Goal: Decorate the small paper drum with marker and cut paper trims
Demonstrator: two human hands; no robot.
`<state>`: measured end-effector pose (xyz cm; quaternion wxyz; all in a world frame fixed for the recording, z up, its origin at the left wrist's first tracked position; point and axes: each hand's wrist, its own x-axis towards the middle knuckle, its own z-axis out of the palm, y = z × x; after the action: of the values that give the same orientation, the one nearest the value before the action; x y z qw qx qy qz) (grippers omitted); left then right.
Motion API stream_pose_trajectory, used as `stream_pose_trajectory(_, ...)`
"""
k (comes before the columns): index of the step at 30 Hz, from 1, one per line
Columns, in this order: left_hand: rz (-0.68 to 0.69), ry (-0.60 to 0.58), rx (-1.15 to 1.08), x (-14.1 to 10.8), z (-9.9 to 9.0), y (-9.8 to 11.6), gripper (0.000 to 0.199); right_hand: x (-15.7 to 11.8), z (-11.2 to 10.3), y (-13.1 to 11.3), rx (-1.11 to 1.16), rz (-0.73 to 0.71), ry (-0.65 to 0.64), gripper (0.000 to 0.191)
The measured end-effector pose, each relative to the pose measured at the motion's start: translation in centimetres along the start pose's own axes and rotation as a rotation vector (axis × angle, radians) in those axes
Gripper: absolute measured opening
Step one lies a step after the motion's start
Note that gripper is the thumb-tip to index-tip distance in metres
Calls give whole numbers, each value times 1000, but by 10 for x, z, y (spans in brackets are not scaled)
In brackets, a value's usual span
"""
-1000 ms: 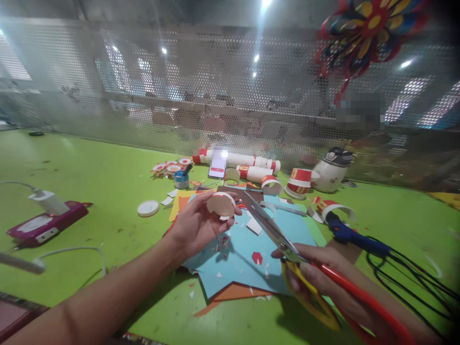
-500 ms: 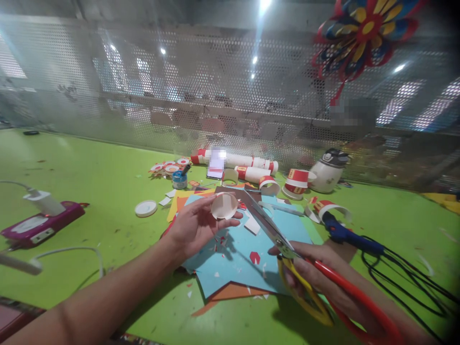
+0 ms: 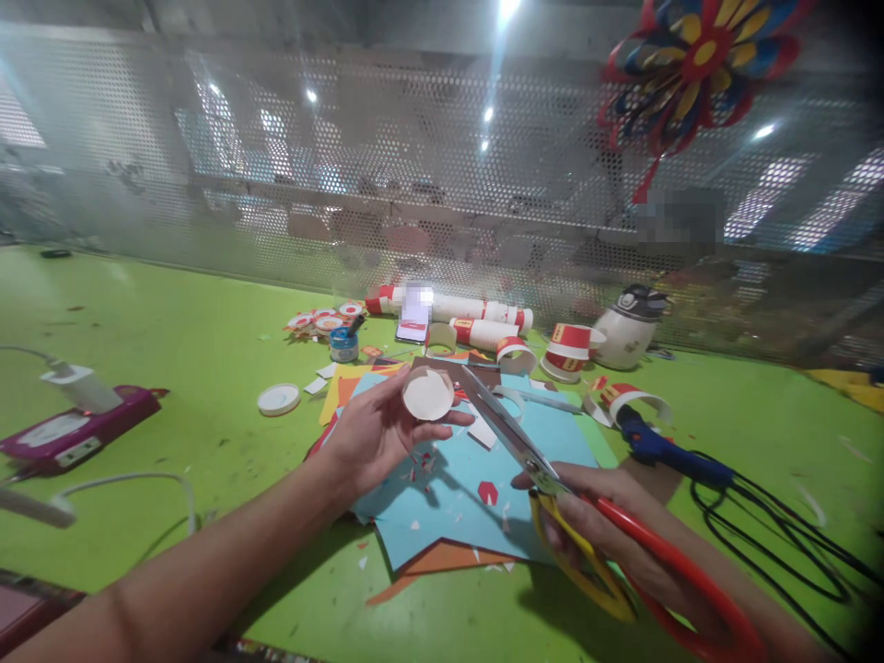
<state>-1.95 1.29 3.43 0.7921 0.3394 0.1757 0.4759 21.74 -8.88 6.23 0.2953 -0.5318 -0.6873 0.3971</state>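
Head view: the left hand [image 3: 369,437] is up over the middle of the work, palm turned upward, with the pale paper disc [image 3: 428,394] in its grip. The disc sits at the finger end of the hand, clear of the palm — its near-left rim meets the thumb side, and other fingers reach out loosely beneath and beyond it. The hold is light, the fingers only partly curled; exact contact behind the disc can't be made out.

Over on the right, the right hand [image 3: 600,506] is wrapped around the scissors [image 3: 529,453], fingers at the red and yellow handles. The blades slant up and left, tips just beside the disc, apart from it by the look of things. Below both hands lies the light blue sheet [image 3: 448,525], sprinkled with clippings, a red hexagon [image 3: 487,494] among them. The blue glue gun [image 3: 663,451] rests to the right on the green table [image 3: 207,368], with the white lid [image 3: 278,400] off to the left.

And the change: a second ago the disc showed a brownish, ragged-edged face; now it's turned, giving us a round, pale one. The scissors hold nearly the same pose — and the whole view has slid a touch.
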Motion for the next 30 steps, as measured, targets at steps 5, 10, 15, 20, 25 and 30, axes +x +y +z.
stream_pose_trajectory(5,-29,30,1,2,0,-1,43,-1,-1,0,-35,7,-3,58)
stream_pose_trajectory(10,-56,28,19,3,-2,-2,46,8,-3,15,-166,-73,-41,51)
stream_pose_trajectory(15,-89,-22,33,0,0,0,45,24,-7,37,-523,-217,259,38)
stream_pose_trajectory(20,-136,4,13,-3,2,5,41,29,-11,48,-789,-257,345,37)
stream_pose_trajectory(25,-170,-38,52,-6,3,7,42,25,-10,41,-835,-370,295,37)
stream_pose_trajectory(30,-149,-57,102,-8,5,11,38,22,-10,38,-915,-459,254,38)
